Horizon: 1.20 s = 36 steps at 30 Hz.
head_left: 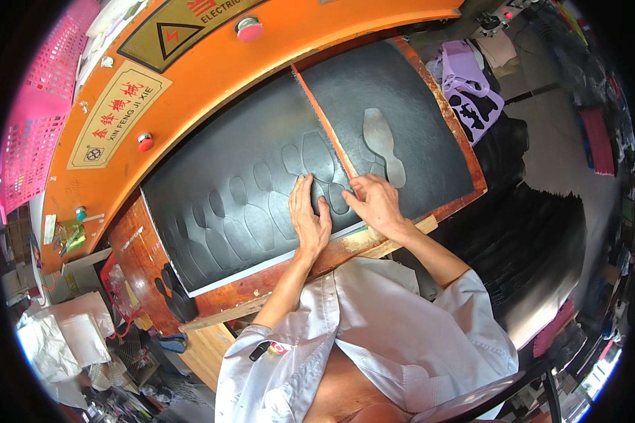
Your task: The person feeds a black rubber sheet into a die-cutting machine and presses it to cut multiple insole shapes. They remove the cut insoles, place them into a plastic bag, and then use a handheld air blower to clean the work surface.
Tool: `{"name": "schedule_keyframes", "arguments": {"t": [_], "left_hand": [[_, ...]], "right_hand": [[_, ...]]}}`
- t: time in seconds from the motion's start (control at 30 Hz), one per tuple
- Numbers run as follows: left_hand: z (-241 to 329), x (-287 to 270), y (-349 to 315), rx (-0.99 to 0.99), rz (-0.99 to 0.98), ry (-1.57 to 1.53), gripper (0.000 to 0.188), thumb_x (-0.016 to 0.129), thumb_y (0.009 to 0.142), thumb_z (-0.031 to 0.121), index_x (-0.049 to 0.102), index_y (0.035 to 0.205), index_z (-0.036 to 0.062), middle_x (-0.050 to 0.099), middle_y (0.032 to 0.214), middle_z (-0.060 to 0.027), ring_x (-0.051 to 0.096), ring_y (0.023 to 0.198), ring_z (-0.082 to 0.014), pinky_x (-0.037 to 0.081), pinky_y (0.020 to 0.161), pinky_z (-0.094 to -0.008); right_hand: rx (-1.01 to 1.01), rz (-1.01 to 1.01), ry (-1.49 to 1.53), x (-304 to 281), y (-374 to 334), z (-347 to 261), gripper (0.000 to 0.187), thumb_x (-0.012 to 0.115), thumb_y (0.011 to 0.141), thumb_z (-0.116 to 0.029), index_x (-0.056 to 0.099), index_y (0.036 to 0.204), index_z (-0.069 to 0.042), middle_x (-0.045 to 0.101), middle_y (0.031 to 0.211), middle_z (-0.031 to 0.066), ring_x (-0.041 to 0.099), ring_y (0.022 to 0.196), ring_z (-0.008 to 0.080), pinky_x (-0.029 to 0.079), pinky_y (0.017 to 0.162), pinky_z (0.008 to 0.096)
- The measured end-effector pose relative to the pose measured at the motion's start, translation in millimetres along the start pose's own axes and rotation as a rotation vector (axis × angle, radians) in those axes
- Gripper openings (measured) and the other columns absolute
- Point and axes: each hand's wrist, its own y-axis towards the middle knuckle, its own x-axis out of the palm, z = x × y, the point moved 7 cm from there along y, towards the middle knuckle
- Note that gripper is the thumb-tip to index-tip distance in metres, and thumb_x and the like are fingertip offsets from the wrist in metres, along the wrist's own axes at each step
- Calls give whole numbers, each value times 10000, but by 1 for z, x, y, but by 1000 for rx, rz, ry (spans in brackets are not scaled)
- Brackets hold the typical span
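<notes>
Left hand (310, 216) flat, fingers extended, ungrasping; likely steadies black sheet (261, 134) on wooden board (137, 264). Right fingers bent at orange strip's (323, 123) near end; grip cannot be told. Strip crosses sheet, seemingly dividing it; grey sole-shaped piece (384, 144) right. Orange machine (197, 77) beyond.

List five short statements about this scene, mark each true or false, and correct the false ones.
1. The left hand lies on the black sheet. True.
2. The right hand is at the far end of the orange-red strip. False: it is at the strip's near end, close to the person's body.
3. The shiny sole-shaped piece lies to the right of the orange-red strip. True.
4. The machine beyond the black sheet is blue. False: it is orange.
5. The pink basket is at the picture's upper left. True.
</notes>
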Motion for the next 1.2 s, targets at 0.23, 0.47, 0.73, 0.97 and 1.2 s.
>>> {"name": "schedule_keyframes", "arguments": {"t": [0.23, 0.47, 0.73, 0.97, 1.2], "left_hand": [[-4, 3, 1, -12, 28, -60, 499, 588, 936, 44, 548, 1430, -11, 566, 1445, -242, 487, 1396, -401, 346, 1189, -483], [-4, 4, 1, 28, 26, -96, 491, 600, 942, 87, 555, 1423, -4, 564, 1451, -240, 489, 1391, -404, 345, 1188, -481], [7, 1, 4, 138, -63, -169, 654, 677, 891, 223, 500, 1474, -17, 555, 1454, -246, 472, 1411, -402, 286, 1216, -533], [10, 0, 13, 100, -147, -258, 447, 623, 991, 219, 614, 1367, -21, 642, 1349, -244, 565, 1329, -382, 359, 1174, -507], [-9, -23, 39, 40, -178, -389, 366, 607, 1020, 212, 655, 1294, -26, 664, 1319, -243, 605, 1274, -394, 449, 1091, -476]], "right_hand": [[163, -106, -82, 3, 0, -1, 362, 813, 822, -273, 736, 1033, 11, 767, 924, 142, 742, 855, 321, 570, 781, 440], [364, -314, 14, 11, 7, 9, 393, 822, 836, -309, 727, 970, 48, 676, 722, 88, 650, 692, 177, 499, 643, 376], [416, -206, 467, 29, 10, 2, 358, 761, 929, -305, 679, 844, 32, 632, 759, 65, 588, 752, 134, 474, 674, 361], [500, -144, 805, 39, 0, 4, 273, 647, 1048, -221, 715, 1034, 43, 736, 910, 97, 673, 780, 144, 555, 720, 287], [502, -89, 820, 41, -1, 2, 320, 575, 1087, -211, 689, 1099, 87, 758, 976, 155, 706, 800, 169, 574, 739, 288]]}}
